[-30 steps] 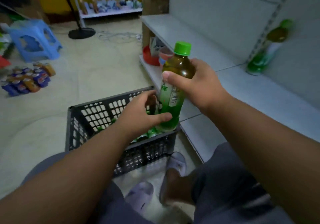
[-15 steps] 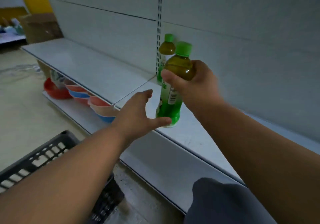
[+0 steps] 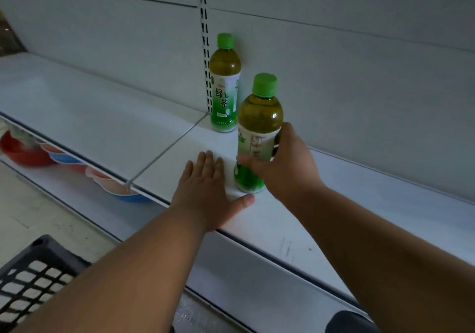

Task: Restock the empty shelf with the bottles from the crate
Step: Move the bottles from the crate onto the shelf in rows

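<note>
A green-tea bottle (image 3: 258,127) with a green cap stands upright on the white shelf (image 3: 334,193), near its front edge. My right hand (image 3: 285,163) grips its lower half from the right, fingers curled round the label. My left hand (image 3: 205,193) lies flat on the shelf just left of that bottle, fingers straight, thumb reaching under the bottle's base side. A second green-tea bottle (image 3: 225,85) stands behind it against the back panel, beside the slotted upright. The black crate (image 3: 33,278) shows only a corner at the lower left; its contents are out of view.
The shelf runs on to the left (image 3: 90,116) and right of the bottles. On the lower shelf sit red, blue and pink plastic bowls (image 3: 108,181). Beige floor (image 3: 30,217) lies between the crate and the shelving. My knee (image 3: 352,322) shows at the bottom.
The view swung from the crate to the shelf. My right hand lowered the bottle onto the shelf in front of the other one, and my left hand came down flat beside it.
</note>
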A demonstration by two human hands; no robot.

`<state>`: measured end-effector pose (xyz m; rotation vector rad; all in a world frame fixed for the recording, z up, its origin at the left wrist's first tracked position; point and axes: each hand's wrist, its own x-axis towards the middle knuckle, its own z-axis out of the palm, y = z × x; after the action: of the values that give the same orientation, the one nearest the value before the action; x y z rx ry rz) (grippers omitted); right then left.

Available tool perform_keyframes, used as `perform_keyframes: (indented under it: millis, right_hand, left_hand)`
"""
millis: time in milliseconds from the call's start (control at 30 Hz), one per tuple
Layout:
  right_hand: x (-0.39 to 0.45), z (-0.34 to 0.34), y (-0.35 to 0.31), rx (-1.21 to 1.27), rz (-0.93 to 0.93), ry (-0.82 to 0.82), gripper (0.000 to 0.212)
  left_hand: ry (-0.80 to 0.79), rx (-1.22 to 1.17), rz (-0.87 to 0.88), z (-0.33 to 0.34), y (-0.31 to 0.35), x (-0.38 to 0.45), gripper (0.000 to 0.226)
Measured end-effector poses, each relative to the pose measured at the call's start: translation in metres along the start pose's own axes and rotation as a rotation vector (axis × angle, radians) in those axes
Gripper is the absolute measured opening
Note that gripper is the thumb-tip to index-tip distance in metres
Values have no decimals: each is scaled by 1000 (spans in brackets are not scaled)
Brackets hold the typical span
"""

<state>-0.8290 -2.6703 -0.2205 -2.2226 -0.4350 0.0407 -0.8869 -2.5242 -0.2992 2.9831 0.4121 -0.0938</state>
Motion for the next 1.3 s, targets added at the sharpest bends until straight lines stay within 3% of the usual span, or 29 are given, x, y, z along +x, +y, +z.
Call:
perform_keyframes:
  millis: [233, 500, 833, 1000, 1300]
  right_hand:
    - [32, 18, 8, -100, -14, 32, 68]
    - [109, 37, 0, -160, -6, 85, 73]
    - [128, 45, -3, -131, 2, 138, 69]
    - [93, 37, -1, -190, 10, 84, 80]
    - [-31, 13, -44, -493, -360, -208, 80]
  left_hand:
    - [-71, 55, -19, -1, 0, 3, 115]
    - [-26, 25, -11, 2, -2, 3, 117]
    - [-16, -13, -4, 3, -4, 5, 119]
    - [0, -84, 17, -1, -6, 3, 116]
    - [184, -82, -49, -67, -51, -98, 97]
